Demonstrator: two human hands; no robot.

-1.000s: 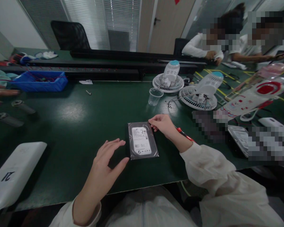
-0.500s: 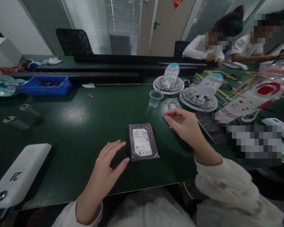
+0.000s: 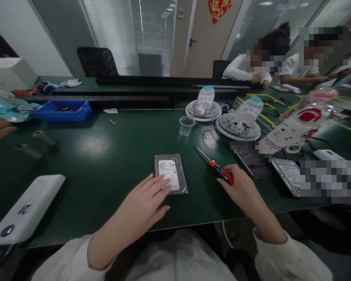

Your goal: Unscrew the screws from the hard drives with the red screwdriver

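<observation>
A hard drive with a white label lies flat on the green table, near its front edge. My left hand is open over its lower left part, palm down, with fingertips over the label; whether they touch it I cannot tell. To the right, a screwdriver with a red and black handle points its shaft away to the upper left. My right hand has thumb and fingers closed round the rear of that handle. Beyond the drive stands a clear plastic cup.
White fan parts stand behind the cup. A bottle, a dark flat panel and another drive are right. At left are a white power bank, metal cylinders, a blue bin and another person's hand.
My left hand has moved onto the hard drive. My right hand has come nearer and lower, and the screwdriver now shows in it. Another person's hand has appeared at the left edge.
</observation>
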